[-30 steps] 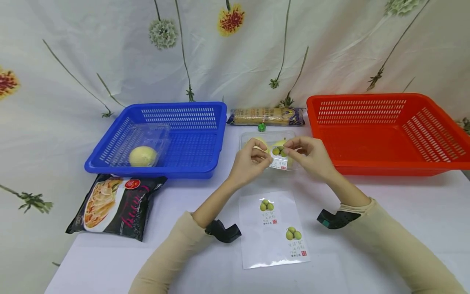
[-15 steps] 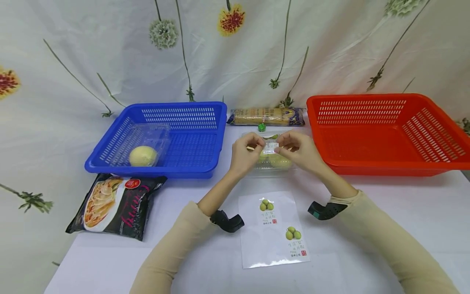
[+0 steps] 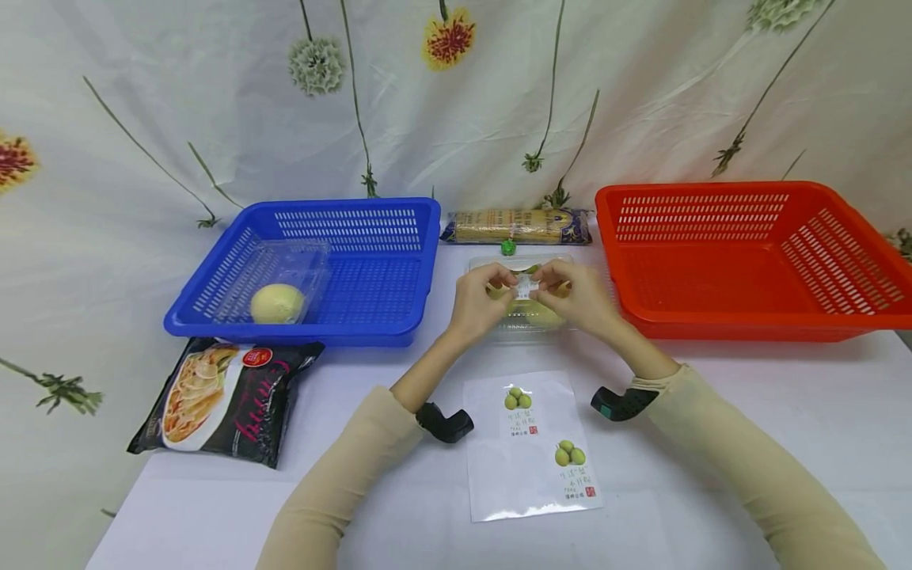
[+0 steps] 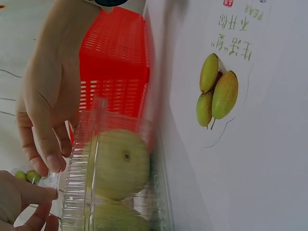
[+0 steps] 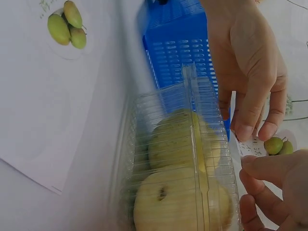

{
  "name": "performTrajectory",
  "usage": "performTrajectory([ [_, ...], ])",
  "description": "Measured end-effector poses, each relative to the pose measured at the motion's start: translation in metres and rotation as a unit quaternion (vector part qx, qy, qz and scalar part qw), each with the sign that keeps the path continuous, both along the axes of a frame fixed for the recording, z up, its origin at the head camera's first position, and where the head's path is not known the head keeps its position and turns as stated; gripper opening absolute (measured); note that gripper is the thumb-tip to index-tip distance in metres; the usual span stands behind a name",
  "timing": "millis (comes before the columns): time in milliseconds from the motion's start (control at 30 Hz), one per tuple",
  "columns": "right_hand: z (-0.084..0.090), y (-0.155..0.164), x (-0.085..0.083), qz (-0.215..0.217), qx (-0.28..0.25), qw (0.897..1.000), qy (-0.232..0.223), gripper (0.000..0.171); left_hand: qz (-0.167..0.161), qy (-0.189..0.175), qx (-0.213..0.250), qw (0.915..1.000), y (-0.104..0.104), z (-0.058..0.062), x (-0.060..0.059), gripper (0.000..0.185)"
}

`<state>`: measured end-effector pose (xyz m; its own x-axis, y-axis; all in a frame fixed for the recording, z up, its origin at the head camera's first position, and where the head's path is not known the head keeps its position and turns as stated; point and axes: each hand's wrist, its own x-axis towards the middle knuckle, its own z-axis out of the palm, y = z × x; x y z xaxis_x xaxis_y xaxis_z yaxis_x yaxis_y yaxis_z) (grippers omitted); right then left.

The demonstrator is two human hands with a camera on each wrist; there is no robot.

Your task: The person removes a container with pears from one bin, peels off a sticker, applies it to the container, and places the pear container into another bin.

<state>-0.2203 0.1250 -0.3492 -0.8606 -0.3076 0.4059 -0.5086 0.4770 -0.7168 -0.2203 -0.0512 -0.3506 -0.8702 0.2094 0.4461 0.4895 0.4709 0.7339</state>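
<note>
A small white sticker [image 3: 526, 286] printed with green pears is stretched between the hands, close over the lid of a clear plastic clamshell box [image 3: 530, 326]. My left hand [image 3: 479, 305] pinches its left edge between thumb and fingers. At the right edge, my right hand [image 3: 580, 301] pinches it the same way. In the right wrist view, yellow-green pears [image 5: 168, 197] show through the box's ribbed wall. Nearer me lies a glossy white sticker sheet [image 3: 516, 479], with pear labels printed on it.
A blue basket [image 3: 370, 328] at left contains a clear box with a pale round fruit [image 3: 277, 304]. At right stands a red basket [image 3: 755, 321]. Behind the box are a pack of noodles [image 3: 516, 227] and a green item [image 3: 508, 247]. A black food bag [image 3: 224, 400] lies front left.
The sticker has gone from tilted toward the camera to lying flatter above the box lid, shifting slightly left and away. Both hands have moved with it, the right one leftward.
</note>
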Motion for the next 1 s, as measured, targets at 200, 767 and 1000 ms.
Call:
performTrajectory([
  [200,-0.0032,0.0004,-0.0016,-0.004,0.000,1.000,-0.013,0.017,-0.002,0.008,-0.015,0.9999,0.0007,-0.0050,-0.0024,0.011],
  [767,-0.0072,0.0012,-0.0028,-0.003,0.007,1.000,-0.003,0.015,-0.003,0.024,-0.020,0.9995,0.0022,-0.0082,-0.0046,0.010],
  [1000,-0.0080,-0.0010,-0.0004,-0.003,0.026,0.999,0.019,0.014,0.001,0.020,-0.035,0.9992,0.0032,-0.0094,-0.0044,0.010],
])
